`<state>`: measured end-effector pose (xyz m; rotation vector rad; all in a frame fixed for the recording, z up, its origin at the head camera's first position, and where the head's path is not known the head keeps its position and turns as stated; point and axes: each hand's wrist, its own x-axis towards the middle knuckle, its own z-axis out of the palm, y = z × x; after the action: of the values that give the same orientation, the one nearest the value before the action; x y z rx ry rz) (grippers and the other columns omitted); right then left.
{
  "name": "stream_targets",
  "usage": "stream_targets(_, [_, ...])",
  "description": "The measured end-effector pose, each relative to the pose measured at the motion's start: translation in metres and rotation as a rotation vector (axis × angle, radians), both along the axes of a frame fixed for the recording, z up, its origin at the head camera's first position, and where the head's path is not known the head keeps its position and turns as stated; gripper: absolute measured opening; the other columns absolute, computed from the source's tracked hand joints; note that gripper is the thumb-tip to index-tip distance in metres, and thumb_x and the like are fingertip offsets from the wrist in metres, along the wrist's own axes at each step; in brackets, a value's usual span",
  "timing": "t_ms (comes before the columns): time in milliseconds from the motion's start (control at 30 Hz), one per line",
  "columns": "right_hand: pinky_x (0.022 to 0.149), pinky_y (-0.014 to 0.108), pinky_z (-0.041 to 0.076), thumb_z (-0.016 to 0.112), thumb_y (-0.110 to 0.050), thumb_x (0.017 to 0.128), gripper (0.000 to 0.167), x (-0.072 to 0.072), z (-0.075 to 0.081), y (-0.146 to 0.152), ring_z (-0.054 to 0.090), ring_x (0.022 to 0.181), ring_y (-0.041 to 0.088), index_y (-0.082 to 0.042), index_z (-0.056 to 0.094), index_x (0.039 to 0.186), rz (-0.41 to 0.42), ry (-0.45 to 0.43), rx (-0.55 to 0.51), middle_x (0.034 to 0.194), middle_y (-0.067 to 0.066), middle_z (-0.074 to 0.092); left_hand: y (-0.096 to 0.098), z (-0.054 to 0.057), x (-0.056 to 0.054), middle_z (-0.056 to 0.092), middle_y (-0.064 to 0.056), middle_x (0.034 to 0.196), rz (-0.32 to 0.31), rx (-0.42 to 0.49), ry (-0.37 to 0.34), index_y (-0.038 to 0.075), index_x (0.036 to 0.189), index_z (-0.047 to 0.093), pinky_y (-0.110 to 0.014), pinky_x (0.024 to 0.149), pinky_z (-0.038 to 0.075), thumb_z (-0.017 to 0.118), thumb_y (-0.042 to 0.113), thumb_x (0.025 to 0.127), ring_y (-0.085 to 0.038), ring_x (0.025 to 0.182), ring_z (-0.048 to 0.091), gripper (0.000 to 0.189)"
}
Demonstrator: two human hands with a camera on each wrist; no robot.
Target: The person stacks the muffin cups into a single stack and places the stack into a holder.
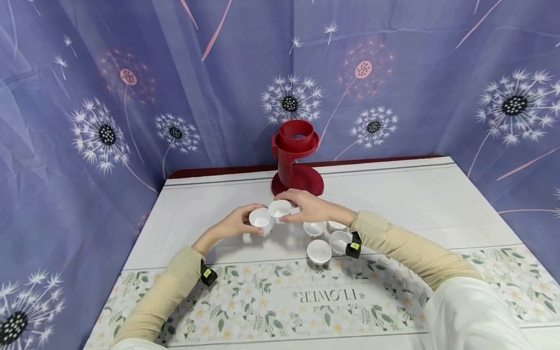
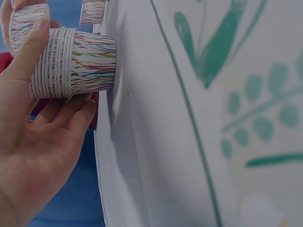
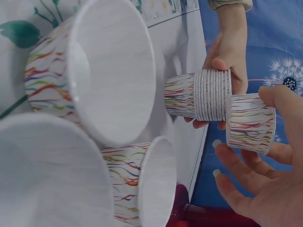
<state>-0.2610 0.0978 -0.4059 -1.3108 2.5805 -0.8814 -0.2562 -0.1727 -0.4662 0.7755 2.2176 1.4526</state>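
Observation:
My left hand (image 1: 234, 222) grips a stack of nested paper cups (image 2: 71, 61), white with wavy coloured stripes, their rims lined up closely. Between the thumb and fingers of my right hand (image 1: 308, 208) is a single paper cup (image 3: 251, 123) of the same print. That cup is held right beside the top of the stack, its open mouth facing up in the head view. Several more paper cups (image 1: 319, 252) stand upright on the table, below and around my right wrist.
A red stand (image 1: 285, 167) with a ring-shaped holder and round base rises behind my hands. The table (image 1: 385, 194) has a white cover with a floral band along its near side. A blue dandelion-print curtain (image 1: 236, 97) hangs around the back and sides.

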Motion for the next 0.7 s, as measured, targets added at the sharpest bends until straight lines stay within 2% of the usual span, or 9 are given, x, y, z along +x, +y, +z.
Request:
stream_targets(233, [0.087,0.031,0.053,0.072,-0.028,0.086,0.054,-0.002,0.002,-0.003,0.057,0.108,0.019,-0.008,0.054,0.133,0.006,-0.005,-0.016,0.127,0.007,0.059,0.0,0.001,0.0,0.057,-0.022,0.128,-0.004,-0.012,0.007,0.001,0.141,0.044,-0.023,0.085,0.052,0.078,0.006,0.08,-0.028,0.11,0.06,0.07])
stream_targets(433, [0.082,0.033,0.052,0.071,-0.028,0.088,0.056,-0.002,0.004,-0.007,0.055,0.1,0.017,-0.008,0.053,0.136,0.0,0.009,-0.011,0.124,0.008,0.059,0.001,0.0,0.0,0.058,-0.023,0.126,0.015,-0.028,-0.002,-0.001,0.141,0.044,-0.022,0.086,0.052,0.078,0.006,0.08,-0.03,0.11,0.06,0.07])
stream_targets(567, [0.08,0.033,0.052,0.071,-0.028,0.088,0.057,-0.002,0.007,-0.01,0.054,0.096,0.017,-0.007,0.052,0.137,0.0,0.016,-0.014,0.122,0.009,0.059,0.001,0.0,0.0,0.059,-0.023,0.124,0.026,-0.039,-0.01,-0.001,0.141,0.043,-0.024,0.086,0.052,0.078,0.007,0.08,-0.027,0.107,0.061,0.07])
stream_targets(700, [0.083,0.036,0.053,0.072,-0.027,0.087,0.058,-0.003,0.01,-0.014,0.055,0.099,0.018,-0.005,0.052,0.137,0.01,0.009,-0.027,0.122,0.01,0.059,0.0,0.0,-0.001,0.06,-0.021,0.123,0.023,-0.035,-0.02,0.001,0.14,0.045,-0.026,0.087,0.053,0.078,0.008,0.08,-0.022,0.105,0.062,0.068])
